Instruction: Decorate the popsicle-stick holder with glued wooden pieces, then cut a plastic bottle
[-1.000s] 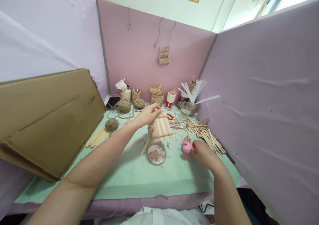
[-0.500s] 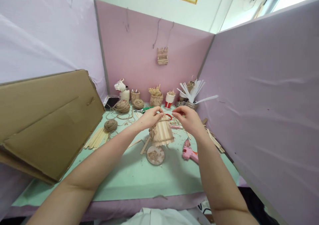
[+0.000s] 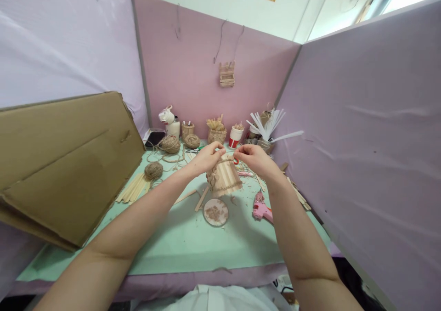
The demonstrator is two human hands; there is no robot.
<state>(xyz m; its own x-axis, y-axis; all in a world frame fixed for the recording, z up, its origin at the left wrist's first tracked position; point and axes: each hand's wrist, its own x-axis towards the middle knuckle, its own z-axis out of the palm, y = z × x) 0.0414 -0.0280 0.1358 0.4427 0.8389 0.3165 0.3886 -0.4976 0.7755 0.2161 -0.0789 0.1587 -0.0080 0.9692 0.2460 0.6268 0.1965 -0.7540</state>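
A small basket of flat wooden sticks (image 3: 226, 178), banded with twine, is held tilted above the table. My left hand (image 3: 210, 157) is closed on its upper rim at the left side. My right hand (image 3: 253, 158) is at the rim's right side, thumb and fingers pinched together; whatever they hold is too small to make out. Just below the basket lies a round white dish (image 3: 216, 212) with brown scraps in it. A pink glue gun (image 3: 262, 208) rests on the table beside my right forearm.
A big cardboard box (image 3: 69, 164) stands at the left. Twine balls (image 3: 153, 170) and loose flat sticks (image 3: 133, 189) lie near it. Along the back are a stick-filled basket (image 3: 217, 135), a red-and-white cup (image 3: 236, 136) and white strips (image 3: 265, 126). Partition walls enclose the table.
My right hand has moved left, closer to my left hand and the basket's rim. The basket has tilted slightly, its lower end swinging right. The view has shifted a little.
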